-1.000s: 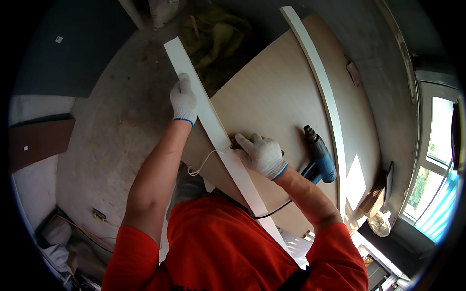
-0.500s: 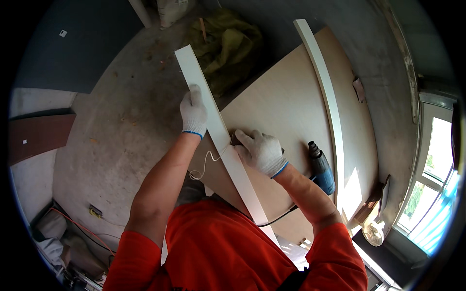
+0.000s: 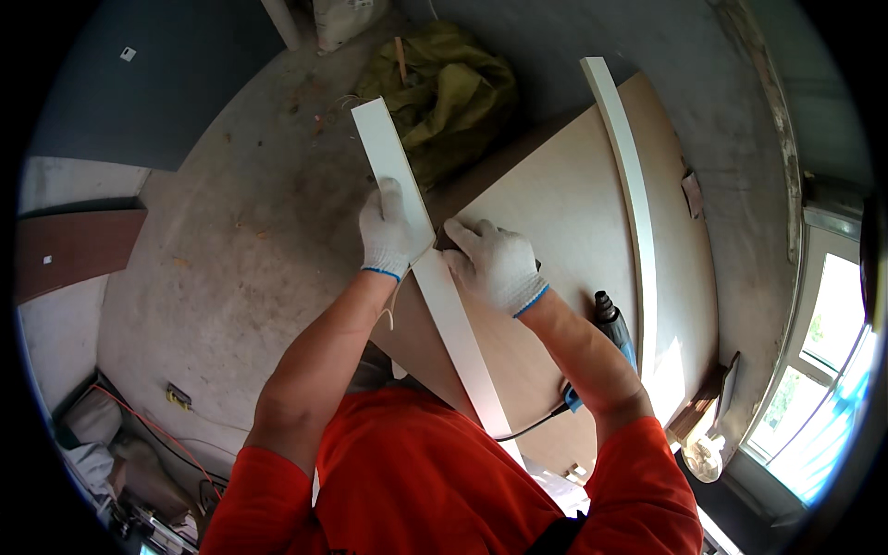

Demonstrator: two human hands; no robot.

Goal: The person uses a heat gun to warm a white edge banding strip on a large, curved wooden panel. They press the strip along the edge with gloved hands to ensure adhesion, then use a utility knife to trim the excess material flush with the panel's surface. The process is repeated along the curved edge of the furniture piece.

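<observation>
A long narrow white board (image 3: 453, 319) slants across in front of me, its far end past the panel's edge. My left hand (image 3: 385, 227), in a white knit glove, is wrapped round the board's far part. Close by on the right, my gloved right hand (image 3: 498, 264) is closed at the board's right edge. It holds a small dark tool, mostly hidden by the fingers, with one end (image 3: 538, 265) showing; its kind is unclear. A thin pale shaving (image 3: 391, 310) hangs from the board beside my left wrist.
Beneath the board lies a large light-brown panel (image 3: 555, 199), with a second white strip (image 3: 632, 185) along it. A blue and black heat gun (image 3: 612, 324) rests near my right forearm, its cord running under it. An olive cloth heap (image 3: 453, 102) sits beyond on the concrete floor (image 3: 222, 277).
My right hand has moved farther up along the board's edge, nearer my left hand. The shaving, looped in the open before, now trails past my left wrist. The view has shifted slightly.
</observation>
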